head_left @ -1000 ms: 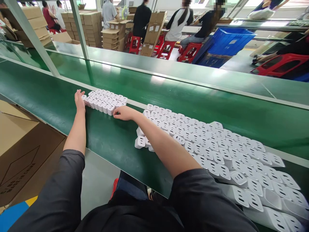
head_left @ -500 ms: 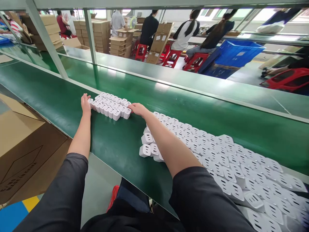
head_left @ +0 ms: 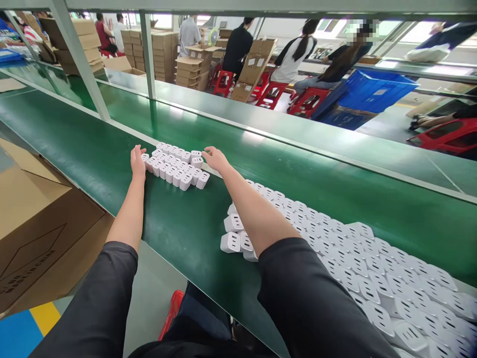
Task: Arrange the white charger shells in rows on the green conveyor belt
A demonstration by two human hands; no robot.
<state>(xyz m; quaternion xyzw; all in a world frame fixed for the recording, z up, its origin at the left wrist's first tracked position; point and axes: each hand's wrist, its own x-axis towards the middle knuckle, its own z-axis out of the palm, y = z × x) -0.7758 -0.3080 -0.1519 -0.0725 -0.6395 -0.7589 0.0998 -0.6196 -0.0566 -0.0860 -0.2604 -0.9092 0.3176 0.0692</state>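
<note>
A small block of white USB chargers [head_left: 169,171] stands in rows on the green conveyor belt [head_left: 179,223], port faces up. At its left end, my left hand [head_left: 138,161] rests against the outermost charger with its fingers stretched up and apart. My right hand [head_left: 215,158] hovers at the back right corner of the block, fingers loosely bent and apart, next to a charger [head_left: 197,161] that sits a bit out of line. Under my right forearm, a much larger field of the same chargers [head_left: 324,233] spreads to the right, partly hidden by the arm.
An open cardboard box [head_left: 44,233] stands at the left below the belt edge. A metal post [head_left: 80,59] rises behind the belt. Across the line, several people sit on red stools [head_left: 272,94] near stacked cartons [head_left: 164,54] and a blue crate [head_left: 380,92].
My right hand has come off the block's right end and moved up to its back corner. My left hand stays at the left end. The whole view has shifted slightly.
</note>
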